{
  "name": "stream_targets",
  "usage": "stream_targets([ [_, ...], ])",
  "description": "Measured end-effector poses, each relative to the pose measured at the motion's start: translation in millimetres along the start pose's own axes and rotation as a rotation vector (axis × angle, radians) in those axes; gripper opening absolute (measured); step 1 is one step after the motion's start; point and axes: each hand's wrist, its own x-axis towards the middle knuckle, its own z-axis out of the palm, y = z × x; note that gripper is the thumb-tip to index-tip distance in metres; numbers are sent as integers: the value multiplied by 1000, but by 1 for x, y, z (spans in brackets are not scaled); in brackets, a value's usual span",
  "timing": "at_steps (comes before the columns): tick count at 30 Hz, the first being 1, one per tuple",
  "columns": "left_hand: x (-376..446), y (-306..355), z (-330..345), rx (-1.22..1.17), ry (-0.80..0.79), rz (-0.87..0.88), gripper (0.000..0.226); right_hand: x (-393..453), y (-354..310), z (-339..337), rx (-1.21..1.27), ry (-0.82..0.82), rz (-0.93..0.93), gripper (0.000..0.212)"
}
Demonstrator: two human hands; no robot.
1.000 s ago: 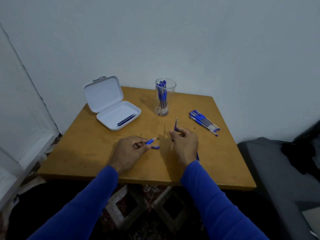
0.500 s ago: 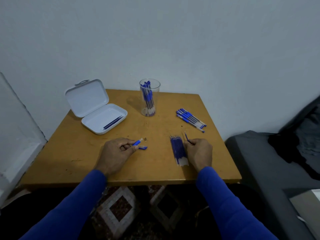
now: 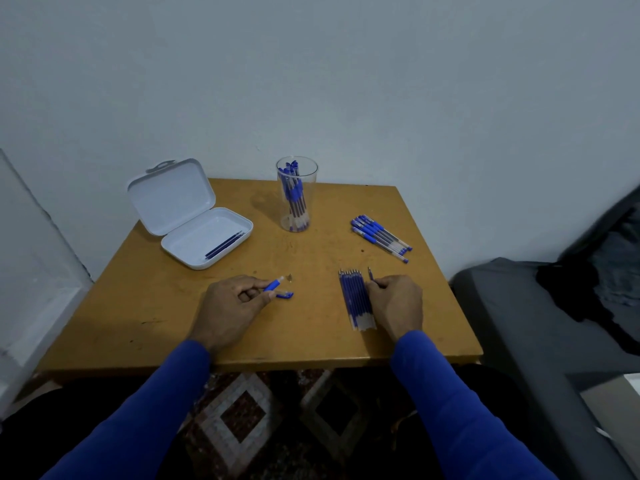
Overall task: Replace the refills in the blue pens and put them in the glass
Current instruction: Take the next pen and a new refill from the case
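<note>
The left hand [image 3: 232,301] has its fingers [image 3: 254,285] curled round a blue pen barrel [image 3: 273,285], whose open end points toward the middle of the surface [image 3: 138,306]. A blue pen cap [image 3: 284,295] lies just beside it, and a tiny dark tip piece [image 3: 290,278] sits just beyond the barrel's end. The right hand [image 3: 398,303] pinches a single refill [image 3: 370,274] between curled fingers [image 3: 375,284], its tip pointing toward the far edge. Touching that hand's inner side, a row of blue refills [image 3: 355,299] lies side by side near the front edge, right of centre.

Toward the far edge, the clear glass [image 3: 296,194] stands upright with several blue pens in it. A loose bundle of blue pens [image 3: 381,237] lies near the right edge. Near the far left corner an open white case [image 3: 194,216] holds a few refills in its tray.

The surface is a square of yellowish wood set against a pale wall [image 3: 346,81]. A patterned rug [image 3: 249,417] shows below the front edge, and a dark grey seat [image 3: 536,323] stands to the right.
</note>
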Motion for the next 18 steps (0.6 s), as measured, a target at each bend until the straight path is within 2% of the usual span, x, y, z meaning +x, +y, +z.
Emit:
stream_targets([
  [9, 0, 1, 0, -6, 11, 11, 23, -4, 0, 4, -92, 33, -54, 21],
  [18, 0, 0, 0, 16, 13, 15, 25, -7, 3, 3, -63, 71, -115, 19],
])
